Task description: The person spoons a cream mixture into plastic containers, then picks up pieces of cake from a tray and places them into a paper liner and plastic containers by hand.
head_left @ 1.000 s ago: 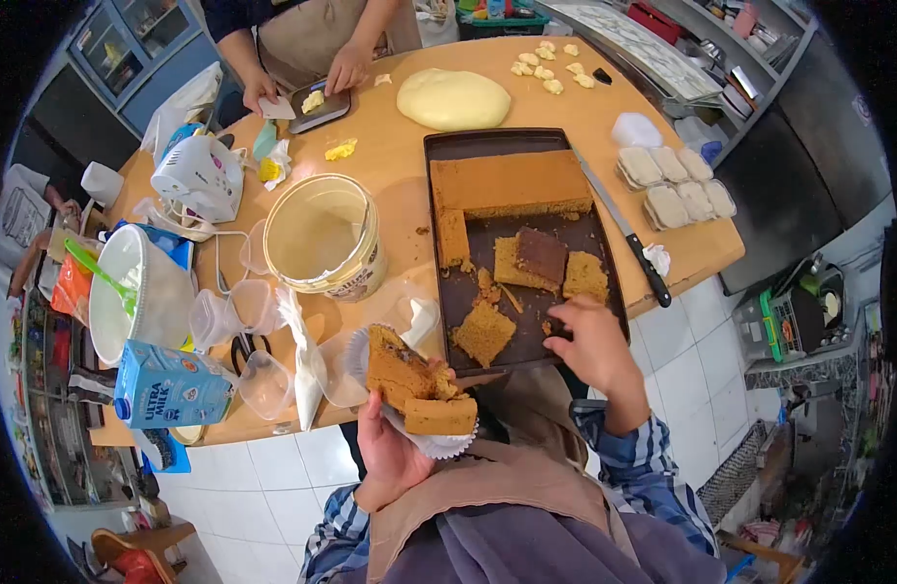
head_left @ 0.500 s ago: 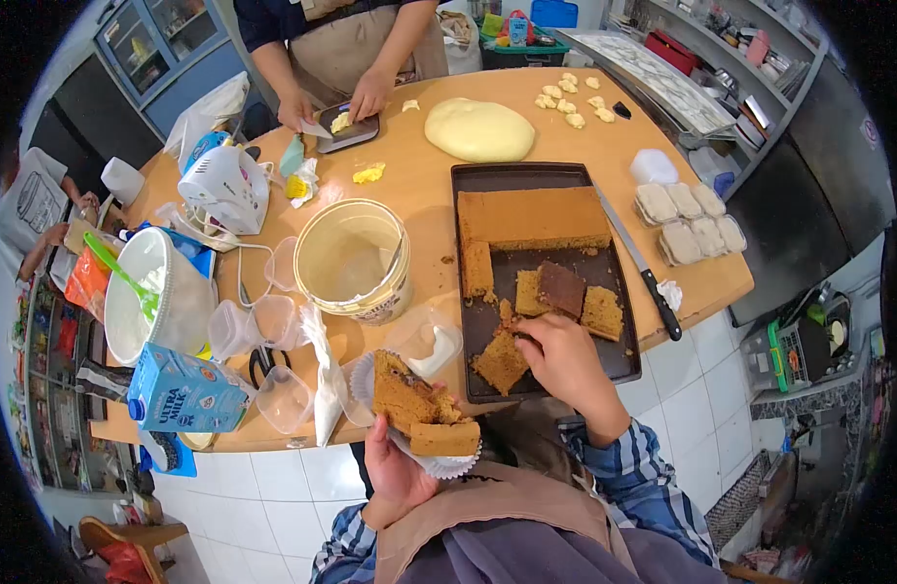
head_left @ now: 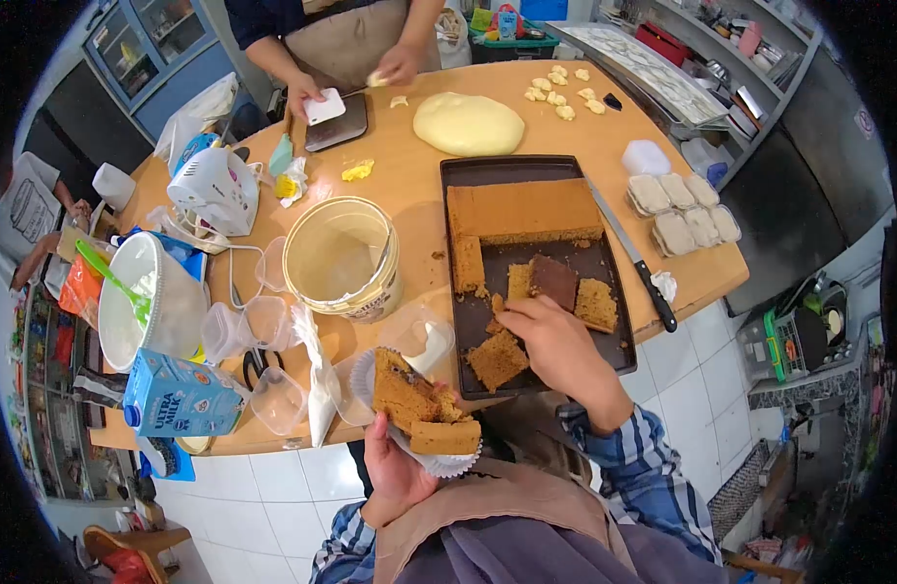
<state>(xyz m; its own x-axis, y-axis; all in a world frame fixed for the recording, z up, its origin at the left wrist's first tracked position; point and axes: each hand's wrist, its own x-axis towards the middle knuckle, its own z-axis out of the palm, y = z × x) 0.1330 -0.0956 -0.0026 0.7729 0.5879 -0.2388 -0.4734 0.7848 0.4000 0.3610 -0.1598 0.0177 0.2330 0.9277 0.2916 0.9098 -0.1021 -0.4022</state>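
Observation:
My left hand (head_left: 395, 477) holds a white fluted paper liner (head_left: 364, 378) with brown cake pieces (head_left: 409, 401) stacked in it, low in the view. Over the dark baking tray (head_left: 623, 362) my right hand (head_left: 555, 348) reaches down, its fingers bent together at small cake bits; its fingertips are partly hidden. Around it in the tray lie a square cake piece (head_left: 498, 360), a darker-topped piece (head_left: 553, 281) and another cut piece (head_left: 595, 305). A large L-shaped cake section (head_left: 526, 209) fills the tray's far and left sides.
A long knife (head_left: 633, 253) lies along the tray's right edge. To the left stand a cream bucket (head_left: 341, 258), a piping bag (head_left: 320, 380), a milk carton (head_left: 183, 394) and a mixer (head_left: 215, 190). Beyond are dough (head_left: 468, 124) and a co-worker's hands (head_left: 400, 64).
My right hand has moved left from the tray's near right part to the cake bits, and its fingers have closed. The co-worker's hand has lifted a small piece off the scale.

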